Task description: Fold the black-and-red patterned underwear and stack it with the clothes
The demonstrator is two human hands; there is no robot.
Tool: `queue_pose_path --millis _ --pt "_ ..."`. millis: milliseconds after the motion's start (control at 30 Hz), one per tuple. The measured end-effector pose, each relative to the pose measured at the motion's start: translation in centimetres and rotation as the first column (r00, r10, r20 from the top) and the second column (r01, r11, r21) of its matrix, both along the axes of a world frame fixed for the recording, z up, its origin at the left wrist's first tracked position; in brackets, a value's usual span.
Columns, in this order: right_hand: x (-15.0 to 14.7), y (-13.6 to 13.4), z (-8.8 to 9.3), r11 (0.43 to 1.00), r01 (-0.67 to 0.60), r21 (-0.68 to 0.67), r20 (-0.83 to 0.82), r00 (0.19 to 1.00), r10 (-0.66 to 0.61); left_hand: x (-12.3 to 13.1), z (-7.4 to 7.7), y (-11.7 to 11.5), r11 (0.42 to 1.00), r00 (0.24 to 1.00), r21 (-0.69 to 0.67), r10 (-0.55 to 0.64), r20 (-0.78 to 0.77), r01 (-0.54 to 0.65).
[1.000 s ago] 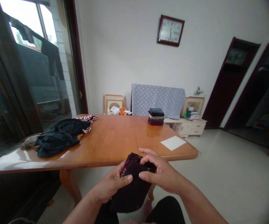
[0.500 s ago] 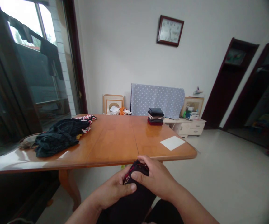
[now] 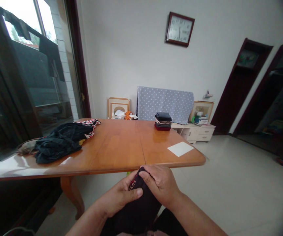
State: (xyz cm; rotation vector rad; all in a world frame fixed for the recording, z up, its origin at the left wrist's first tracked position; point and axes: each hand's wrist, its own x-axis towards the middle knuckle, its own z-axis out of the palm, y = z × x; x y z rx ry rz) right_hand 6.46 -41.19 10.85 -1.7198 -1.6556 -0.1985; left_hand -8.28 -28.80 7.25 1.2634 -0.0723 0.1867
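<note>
Both my hands grip a dark, near-black garment (image 3: 134,209) in front of my lap, below the table's near edge. It has a waistband with red trim and pale lettering. My left hand (image 3: 118,193) wraps its side, thumb across the front. My right hand (image 3: 160,183) pinches the top fold, its fingers pressed against the cloth and close to my left hand. The lower part of the garment hangs down over my dark trousers (image 3: 171,223).
A wooden table (image 3: 117,147) stands ahead, holding a heap of dark clothes (image 3: 60,141), a red-and-white patterned cloth (image 3: 89,124), a stack of folded clothes (image 3: 163,121) and a white sheet of paper (image 3: 180,148). A glass door stands at left.
My hands have drawn closer together and bunched the garment's top into a narrower fold. My right hand now sits higher over it. The view has shifted slightly.
</note>
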Motion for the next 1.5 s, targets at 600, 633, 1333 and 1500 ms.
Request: queue_pose_path --millis 600,633,1333,1500 --pt "5.9 1.5 -2.2 0.954 0.291 0.067 -0.898 0.434 -0.069 0.2 -0.3 1.1 0.930 0.959 -0.248 0.238 -0.156 -0.271" --pt "6.0 1.5 -2.6 0.963 0.268 0.033 -0.932 0.356 -0.068 0.3 -0.3 1.3 0.918 0.951 -0.262 0.264 -0.163 -0.299" --pt "1.0 2.0 -6.3 0.970 -0.243 0.016 -0.999 -0.053 0.003 3.9 -1.5 4.3 0.778 0.846 -0.340 0.448 -0.290 -0.528" --pt "-0.6 1.6 -7.3 0.979 -0.203 0.003 -0.998 -0.060 -0.009 4.4 -2.2 4.9 0.762 0.839 -0.352 0.476 -0.264 -0.543"
